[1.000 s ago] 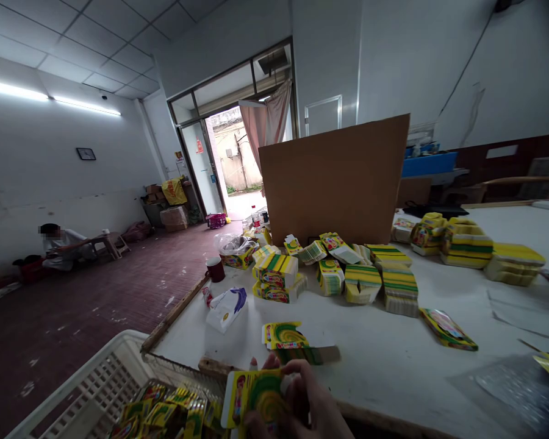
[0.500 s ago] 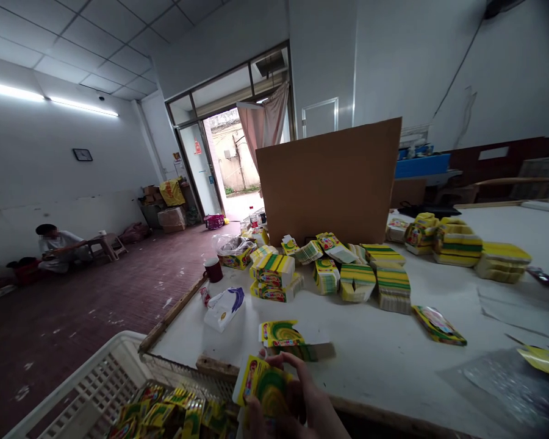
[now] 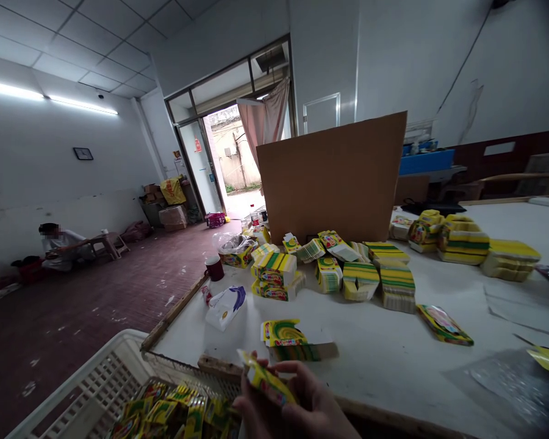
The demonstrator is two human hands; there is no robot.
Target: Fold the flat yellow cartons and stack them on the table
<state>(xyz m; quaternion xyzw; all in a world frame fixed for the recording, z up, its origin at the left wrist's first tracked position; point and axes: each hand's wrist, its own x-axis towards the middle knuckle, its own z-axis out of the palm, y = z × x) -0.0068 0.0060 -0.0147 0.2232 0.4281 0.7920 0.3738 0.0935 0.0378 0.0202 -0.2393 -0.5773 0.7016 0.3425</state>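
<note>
A small yellow carton (image 3: 271,385) with red lettering is held low in front of me, above the table's front edge, its narrow side toward me. My left hand (image 3: 255,407) grips its left side, thumb and fingers closed around it. On its other side my right hand (image 3: 315,399) holds it with bent fingers. Just beyond the hands, a flat, unfolded yellow-green carton (image 3: 283,333) lies on the white table. Below and to the left, a white plastic basket (image 3: 85,385) contains many yellow-green cartons (image 3: 162,414).
Stacks of flat cartons (image 3: 274,271) stand before a large cardboard sheet (image 3: 329,183). A dark red mug (image 3: 214,268) and a tissue pack (image 3: 226,308) sit by the left edge. Plastic film (image 3: 512,384) lies at right. Another person (image 3: 61,244) sits across the room.
The carton in my hands has turned from its broad printed face to its narrow side. My fingers have shifted around it, and the view has moved slightly.
</note>
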